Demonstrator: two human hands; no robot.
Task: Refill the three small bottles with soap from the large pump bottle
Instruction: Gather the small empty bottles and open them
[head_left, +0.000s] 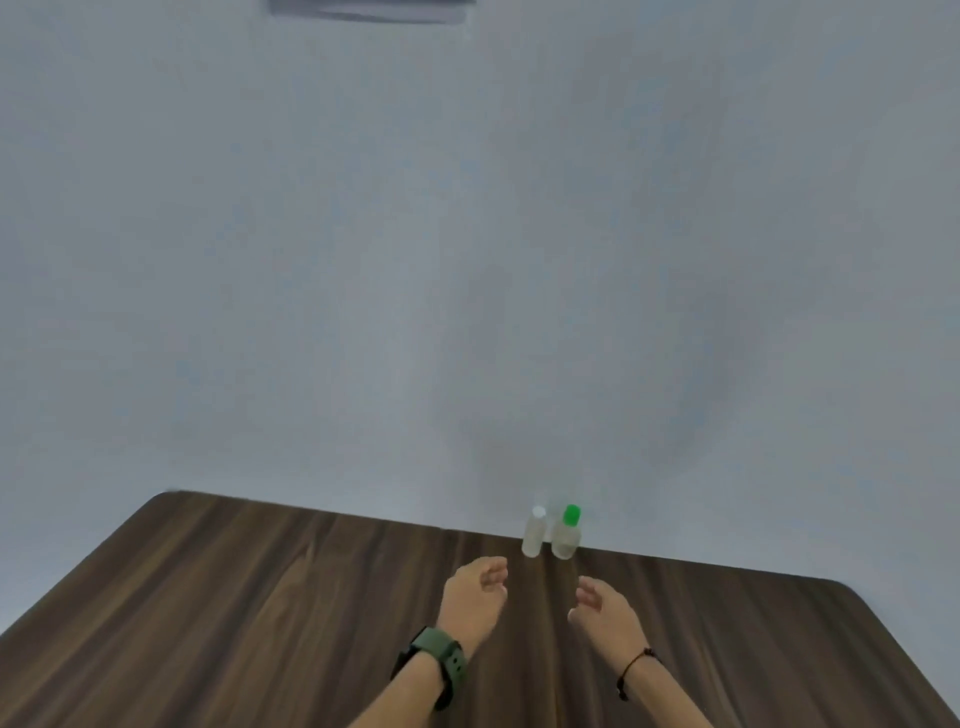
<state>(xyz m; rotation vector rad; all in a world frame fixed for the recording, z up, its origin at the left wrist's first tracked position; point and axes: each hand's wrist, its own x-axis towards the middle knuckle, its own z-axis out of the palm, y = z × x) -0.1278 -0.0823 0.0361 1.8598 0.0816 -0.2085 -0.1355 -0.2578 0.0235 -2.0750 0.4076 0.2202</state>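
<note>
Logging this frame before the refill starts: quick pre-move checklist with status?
1. Hands free: ok. Left hand and right hand hover over the table, fingers loosely curled, holding nothing.
2. Small bottles present: not ok. Only two show, the white-cap bottle and the green-cap bottle.
3. Pump bottle in view: not ok. None visible.
4. Bottles upright: ok. Both stand side by side near the table's far edge.
5. Caps off for filling: not ok. Both caps are still on.
6. Fill level: cannot tell. Both look clear, too blurred to judge.
</note>
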